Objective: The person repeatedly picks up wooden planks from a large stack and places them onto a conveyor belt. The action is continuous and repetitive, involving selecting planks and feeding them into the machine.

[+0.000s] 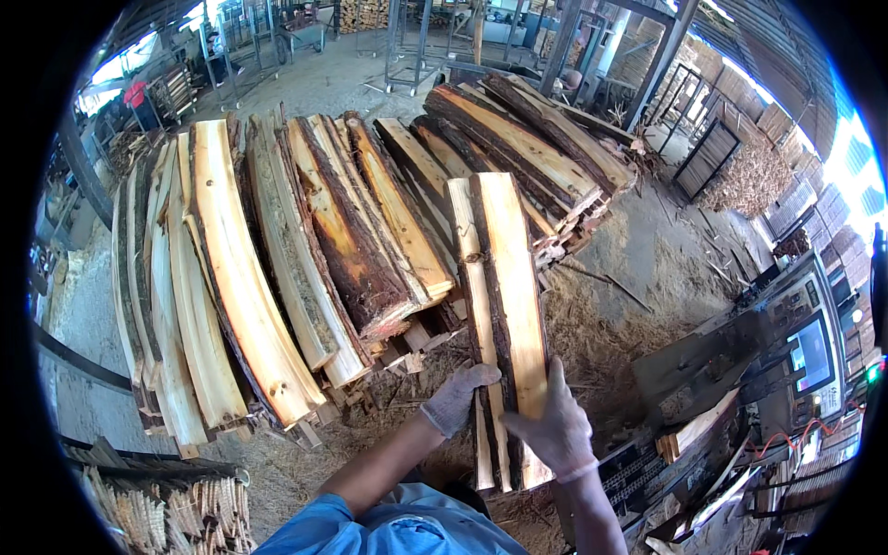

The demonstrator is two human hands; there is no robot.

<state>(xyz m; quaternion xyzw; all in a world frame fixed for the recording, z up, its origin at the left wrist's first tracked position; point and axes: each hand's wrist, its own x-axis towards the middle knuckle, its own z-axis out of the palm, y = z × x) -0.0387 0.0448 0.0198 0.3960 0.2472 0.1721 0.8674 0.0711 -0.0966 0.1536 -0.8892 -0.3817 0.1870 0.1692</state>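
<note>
Two slabs point(499, 314) held side by side, near ends at the hands, far ends over the stack point(305, 268). Open room to the right: sawdust floor point(629, 305) between the slabs and the machine point(786, 361), strewn with bark scraps. Tight on the left, where the stack's cut ends jut toward the left hand. Behind the stack, a second pile point(527, 139) leaning off to the right; beyond it, bare concrete and metal frames point(407, 46).

Left hand point(458, 396), gloved: fingers point(481, 375) curled together over the left edge of the narrower slab, clamped on it. Right hand point(555, 427), gloved: palm flat on the wider slab's face, fingers point(556, 375) stretched up along its right edge, thumb spread toward the middle, pressing rather than closed around.

Slabs: rough-sawn wood, pale yellow on the cut face, dark bark along the edges, a dark seam between the two. Narrower one knotty and uneven, wider one smoother with an orange tint near the far end. Stack: curved offcuts of the same kind, bark-edged, some reddish-brown, ends ragged. Gloves: light grey knit, dusty. Blue sleeve point(398, 532) at the lower edge. Lower left, a bundle of thin sticks point(166, 518). Machine grey, with a small screen point(814, 356) and a pale offcut lying on it.
</note>
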